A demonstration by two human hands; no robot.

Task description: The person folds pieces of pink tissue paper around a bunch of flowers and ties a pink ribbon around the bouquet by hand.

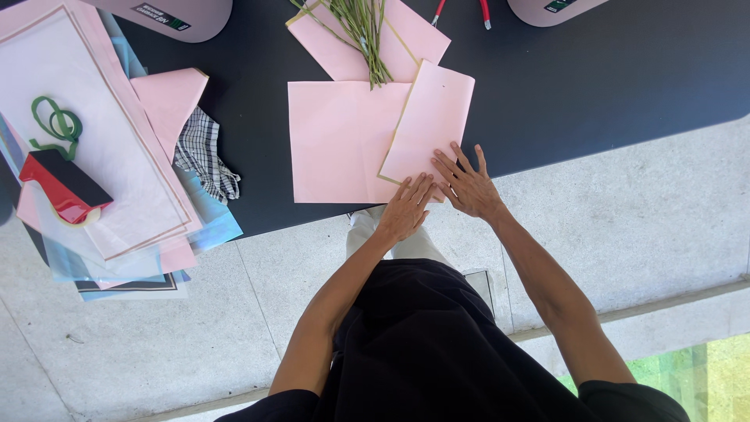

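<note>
- The left hand [405, 209] lies flat, fingers spread and gripping nothing, on the near edge of a pale pink square paper sheet [340, 141] spread on the black bench [594, 78]
- The right hand [466, 186] is also open and flat, fingertips pressing the near corner of a tilted pink rectangular paper sheet with a yellowish edge [431, 121], which overlaps the right side of the square sheet
- The two hands sit just beside each other at the bench's near edge
- Beyond the square sheet lies a third pink paper sheet set at an angle [391, 43], with a bundle of thin green stems [361, 31] resting across it
- Further right of the stems, the red handles of a tool [461, 9] show at the far edge of view
- Well to the left of the square sheet, a stack of pink, white and pale blue papers [101, 156] overhangs the bench, carrying a coil of green ribbon [56, 125] and a red and black box-shaped object [66, 186]
- A black-and-white checked cloth [201, 152] lies between that stack and the square sheet
</note>
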